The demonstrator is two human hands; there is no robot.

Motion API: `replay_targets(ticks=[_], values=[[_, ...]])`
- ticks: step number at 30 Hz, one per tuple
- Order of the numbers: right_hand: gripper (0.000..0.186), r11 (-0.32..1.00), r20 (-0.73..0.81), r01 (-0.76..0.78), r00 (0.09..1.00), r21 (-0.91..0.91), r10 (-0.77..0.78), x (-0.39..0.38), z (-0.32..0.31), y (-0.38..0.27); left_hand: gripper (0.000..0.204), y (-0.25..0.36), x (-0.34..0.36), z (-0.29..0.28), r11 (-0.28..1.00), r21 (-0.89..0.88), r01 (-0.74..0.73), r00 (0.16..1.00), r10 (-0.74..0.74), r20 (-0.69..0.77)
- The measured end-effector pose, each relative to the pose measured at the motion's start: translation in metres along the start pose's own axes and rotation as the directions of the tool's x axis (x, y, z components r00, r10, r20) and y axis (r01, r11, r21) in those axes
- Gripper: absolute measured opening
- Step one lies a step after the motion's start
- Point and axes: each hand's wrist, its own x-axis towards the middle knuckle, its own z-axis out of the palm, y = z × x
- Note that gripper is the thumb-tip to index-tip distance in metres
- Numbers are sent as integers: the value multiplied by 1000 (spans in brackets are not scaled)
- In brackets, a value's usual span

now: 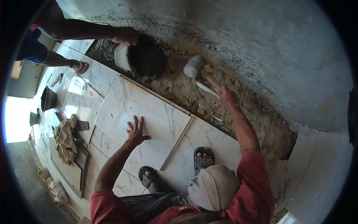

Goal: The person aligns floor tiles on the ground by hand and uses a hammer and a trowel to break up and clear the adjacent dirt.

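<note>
My left hand [136, 131] lies on a large white marbled floor tile [156, 119], its fingers spread. In my right hand [228, 98] is the wooden handle of a mallet [193, 67], its grey head raised over bare soil [179, 91] and slightly blurred. Beyond it, another person's hand [126, 36] grips a pale bucket [122, 58], tipped on its side. Dark wet mortar [149, 59] spreads at the bucket's mouth, onto the strip between the tiles and the wall.
A grey rough wall [268, 41] borders the soil strip. On the left are stacked tiles [67, 166] with a crumpled cloth [66, 140] on top, a black bucket [48, 99] and a small hammer [57, 79]. The co-worker's sandalled foot [81, 67] stands on the far tiles.
</note>
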Motion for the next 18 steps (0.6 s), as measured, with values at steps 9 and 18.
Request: replay_targets(ticks=[9, 18], values=[[44, 989, -30, 100, 995, 110, -97, -3, -6, -24, 118, -12, -4, 3, 999, 29, 22, 999, -20, -42], [53, 990, -10, 114, 993, 85, -114, -22, -3, -13, 117, -8, 10, -1, 1000, 8, 13, 999, -13, -34]])
